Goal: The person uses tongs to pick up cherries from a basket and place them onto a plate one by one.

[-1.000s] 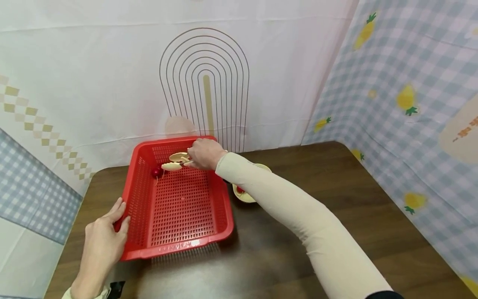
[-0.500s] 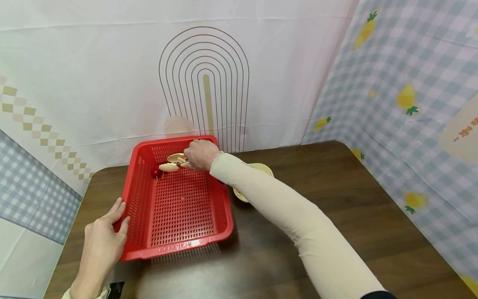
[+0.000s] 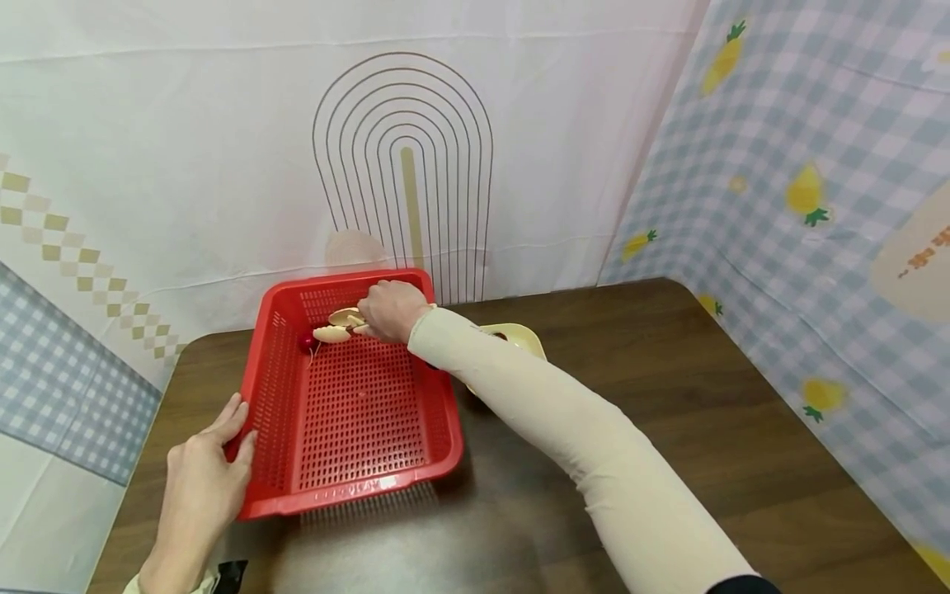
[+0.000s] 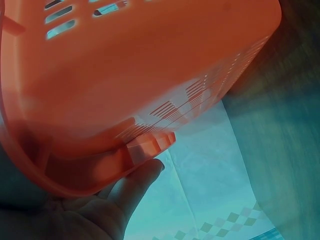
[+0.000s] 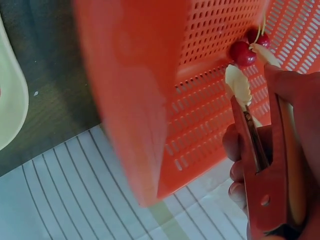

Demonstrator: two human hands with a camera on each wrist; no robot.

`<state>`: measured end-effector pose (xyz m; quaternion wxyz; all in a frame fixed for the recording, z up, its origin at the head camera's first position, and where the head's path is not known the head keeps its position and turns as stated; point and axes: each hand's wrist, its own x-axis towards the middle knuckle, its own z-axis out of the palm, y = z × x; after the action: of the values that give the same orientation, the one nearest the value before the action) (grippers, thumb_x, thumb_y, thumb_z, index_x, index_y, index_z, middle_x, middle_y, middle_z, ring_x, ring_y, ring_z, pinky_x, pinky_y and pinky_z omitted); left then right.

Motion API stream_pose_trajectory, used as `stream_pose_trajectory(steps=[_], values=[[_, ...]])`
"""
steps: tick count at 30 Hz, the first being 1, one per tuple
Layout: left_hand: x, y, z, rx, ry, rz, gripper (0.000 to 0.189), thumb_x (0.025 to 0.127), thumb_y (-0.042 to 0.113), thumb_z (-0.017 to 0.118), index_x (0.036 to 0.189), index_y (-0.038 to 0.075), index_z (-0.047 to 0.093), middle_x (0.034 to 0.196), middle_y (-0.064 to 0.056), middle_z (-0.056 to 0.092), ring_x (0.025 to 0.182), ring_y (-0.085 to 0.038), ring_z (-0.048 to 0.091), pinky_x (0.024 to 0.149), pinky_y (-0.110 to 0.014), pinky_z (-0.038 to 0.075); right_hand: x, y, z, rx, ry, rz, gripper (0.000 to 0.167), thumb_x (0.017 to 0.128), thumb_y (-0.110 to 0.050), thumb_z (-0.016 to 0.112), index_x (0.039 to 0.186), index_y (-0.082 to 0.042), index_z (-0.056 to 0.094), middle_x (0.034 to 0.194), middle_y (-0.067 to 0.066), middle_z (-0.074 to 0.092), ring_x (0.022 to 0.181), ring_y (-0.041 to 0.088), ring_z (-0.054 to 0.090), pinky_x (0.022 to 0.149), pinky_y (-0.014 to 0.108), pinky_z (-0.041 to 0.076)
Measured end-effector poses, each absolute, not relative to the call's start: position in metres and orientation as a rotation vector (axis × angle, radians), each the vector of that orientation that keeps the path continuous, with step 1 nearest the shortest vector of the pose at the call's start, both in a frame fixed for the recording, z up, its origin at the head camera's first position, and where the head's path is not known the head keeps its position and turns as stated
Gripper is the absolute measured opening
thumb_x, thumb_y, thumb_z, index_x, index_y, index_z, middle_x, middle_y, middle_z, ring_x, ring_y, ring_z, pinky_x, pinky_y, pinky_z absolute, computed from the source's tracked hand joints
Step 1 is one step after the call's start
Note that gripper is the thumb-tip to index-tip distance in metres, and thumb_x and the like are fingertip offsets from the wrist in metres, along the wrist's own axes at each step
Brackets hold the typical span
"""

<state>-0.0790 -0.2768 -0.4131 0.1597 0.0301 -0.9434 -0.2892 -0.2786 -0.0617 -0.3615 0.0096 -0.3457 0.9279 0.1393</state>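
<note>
A red perforated plastic basket (image 3: 349,491) sits on the table, its open side facing me. My left hand (image 3: 204,474) grips its left rim; in the left wrist view the thumb of that left hand (image 4: 135,192) lies along the rim's edge. Inside the basket's far left corner are two red cherries (image 5: 243,54) with pale stems. My right hand (image 3: 393,310) reaches over the right side and holds tongs (image 5: 262,165) with cream scalloped tips. The tips are apart, right by the cherries in the right wrist view. Fingers of the right hand hide part of the tongs in the head view.
A pale yellow dish (image 3: 529,337) with something dark red in it stands right of the basket, partly behind my right sleeve (image 3: 564,421). The brown wooden table (image 3: 638,346) meets a white patterned cloth (image 3: 223,165) behind and a checked one at the right.
My right hand and the tongs have moved slightly left, closer to the cherries. More of the dish shows behind the sleeve. The left hand and basket stay in place.
</note>
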Motion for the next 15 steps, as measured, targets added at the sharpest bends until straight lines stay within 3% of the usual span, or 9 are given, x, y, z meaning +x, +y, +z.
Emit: stream_pose_trajectory(steps=[6,11,15], values=[[-0.0792,-0.2765,-0.4124,0.092,-2.708,-0.823,0.045,0.092,0.000,0.069,0.134,-0.011,0.059,0.142,-0.024,0.057,0.121,-0.054,0.057,0.092,-0.068,0.050,-0.2746,-0.0671,-0.3596,-1.073,2.924,0.474,0.036,0.103,-0.050,0.054,0.082,-0.022,0.061,0.090,-0.004,0.073,0.079,0.012,0.067,0.074,0.032,0.063],[-0.0793,-0.2756,-0.4118,0.098,-2.713,-0.821,0.044,0.092,0.000,0.068,0.134,-0.011,0.059,0.142,-0.024,0.057,0.122,-0.054,0.056,0.093,-0.068,0.050,-0.2719,-0.0704,-0.3599,-1.038,2.922,0.486,0.030,0.103,-0.045,0.056,0.100,-0.022,0.073,0.098,-0.003,0.076,0.086,0.015,0.073,0.076,0.033,0.064],[-0.0790,-0.2752,-0.4123,0.101,-2.716,-0.819,0.044,0.092,0.000,0.068,0.134,-0.011,0.059,0.142,-0.024,0.057,0.122,-0.054,0.056,0.093,-0.068,0.050,-0.2701,-0.0715,-0.3609,-1.022,2.923,0.507,0.029,0.103,-0.044,0.056,0.109,-0.022,0.075,0.103,-0.003,0.076,0.088,0.016,0.074,0.077,0.033,0.064]])
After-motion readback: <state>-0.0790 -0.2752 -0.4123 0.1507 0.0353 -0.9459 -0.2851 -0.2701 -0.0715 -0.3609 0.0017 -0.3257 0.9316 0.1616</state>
